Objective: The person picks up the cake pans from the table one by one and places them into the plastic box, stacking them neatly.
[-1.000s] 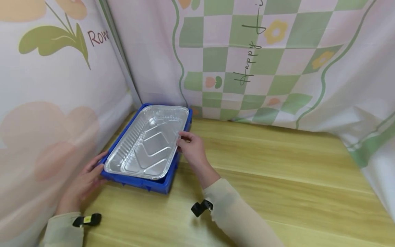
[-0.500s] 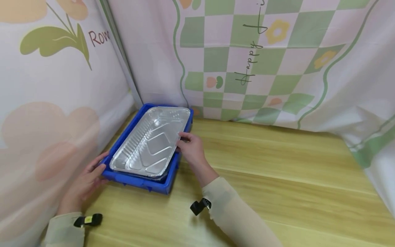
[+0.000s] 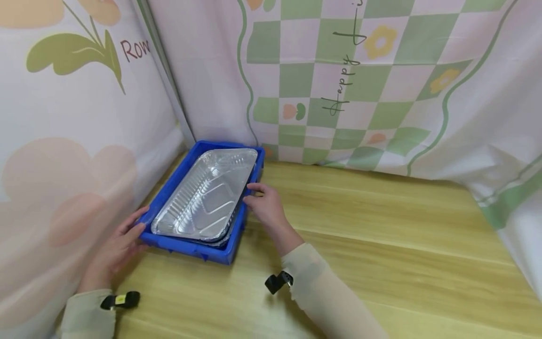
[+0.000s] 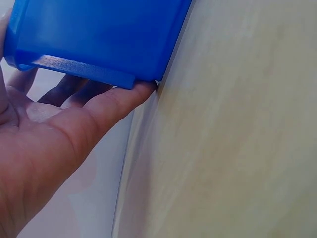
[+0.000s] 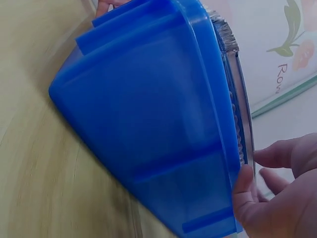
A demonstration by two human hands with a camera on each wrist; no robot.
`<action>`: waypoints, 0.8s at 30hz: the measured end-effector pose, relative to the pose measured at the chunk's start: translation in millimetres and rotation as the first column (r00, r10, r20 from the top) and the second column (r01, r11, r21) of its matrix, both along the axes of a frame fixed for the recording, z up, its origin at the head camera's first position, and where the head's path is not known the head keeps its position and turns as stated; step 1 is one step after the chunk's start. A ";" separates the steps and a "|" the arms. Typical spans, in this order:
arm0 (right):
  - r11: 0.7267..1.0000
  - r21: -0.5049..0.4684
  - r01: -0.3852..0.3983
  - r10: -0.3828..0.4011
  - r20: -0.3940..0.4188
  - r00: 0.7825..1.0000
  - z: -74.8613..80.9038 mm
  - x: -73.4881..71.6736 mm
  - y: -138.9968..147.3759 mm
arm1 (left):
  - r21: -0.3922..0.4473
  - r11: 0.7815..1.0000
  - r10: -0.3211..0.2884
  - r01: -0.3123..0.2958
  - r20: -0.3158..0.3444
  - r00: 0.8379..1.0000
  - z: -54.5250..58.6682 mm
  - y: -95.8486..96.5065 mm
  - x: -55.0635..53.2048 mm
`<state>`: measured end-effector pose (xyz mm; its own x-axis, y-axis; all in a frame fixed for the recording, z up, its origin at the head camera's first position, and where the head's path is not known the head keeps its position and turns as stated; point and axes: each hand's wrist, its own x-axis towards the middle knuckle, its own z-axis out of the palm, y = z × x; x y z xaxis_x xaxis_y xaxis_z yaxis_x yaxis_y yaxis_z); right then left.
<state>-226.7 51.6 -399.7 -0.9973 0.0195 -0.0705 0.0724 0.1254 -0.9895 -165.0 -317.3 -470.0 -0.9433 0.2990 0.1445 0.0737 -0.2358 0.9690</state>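
A shiny rectangular foil pan (image 3: 211, 193) lies slightly askew inside a shallow blue plastic bin (image 3: 186, 249). A second foil rim shows beneath its near right corner. My left hand (image 3: 114, 249) holds the bin's near left corner; in the left wrist view (image 4: 54, 134) its fingers lie against the bin's outside and a fingertip reaches the bottom edge. Beside the pan's right rim is my right hand (image 3: 268, 207), thumb and forefinger spread apart. In the right wrist view, that hand's forefinger (image 5: 277, 153) meets the pan's rim and its thumb (image 5: 242, 193) touches the bin's rim.
The bin stands on a wood-grain table (image 3: 381, 245), in the corner between a flowered curtain (image 3: 76, 122) on the left and a green-checked curtain (image 3: 338, 80) at the back. Black cameras (image 3: 278, 282) are strapped at both wrists.
The foil pan has shifted slightly right, then settled lower in the bin, baring the bin's left rim. My right hand's fingers have loosened from the pan's rim. My left hand stays put.
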 end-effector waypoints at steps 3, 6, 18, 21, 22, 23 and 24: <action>1.000 0.007 -0.002 0.002 -0.053 0.999 3.7 3.7 -0.2 | -0.009 1.000 0.001 -0.001 0.011 1.000 0.4 0.5 -0.7; 0.999 0.006 -0.053 0.053 -0.103 0.993 7.1 7.4 -1.3 | -0.016 1.000 -0.004 0.004 0.013 1.000 -0.5 1.0 -1.4; 0.989 -0.002 -0.146 0.146 -0.011 0.989 1.5 10.6 6.4 | -0.036 0.999 0.008 -0.007 0.019 1.000 1.6 4.4 0.1; 0.989 -0.022 -0.147 0.146 -0.015 0.989 1.3 12.3 9.6 | -0.119 0.992 0.055 -0.050 0.032 0.998 4.0 2.3 1.0; 0.988 -0.032 -0.149 0.149 -0.015 0.989 0.9 12.7 10.8 | -0.133 0.989 0.070 -0.062 0.058 0.996 5.0 1.2 1.6; 0.988 -0.039 -0.152 0.151 -0.014 0.988 0.3 13.0 12.0 | -0.143 0.987 0.084 -0.071 0.087 0.993 6.3 -0.3 2.3; 0.987 -0.049 -0.156 0.155 -0.013 0.988 -0.2 13.5 13.3 | -0.179 0.980 0.106 -0.087 0.099 0.989 8.1 -1.6 3.2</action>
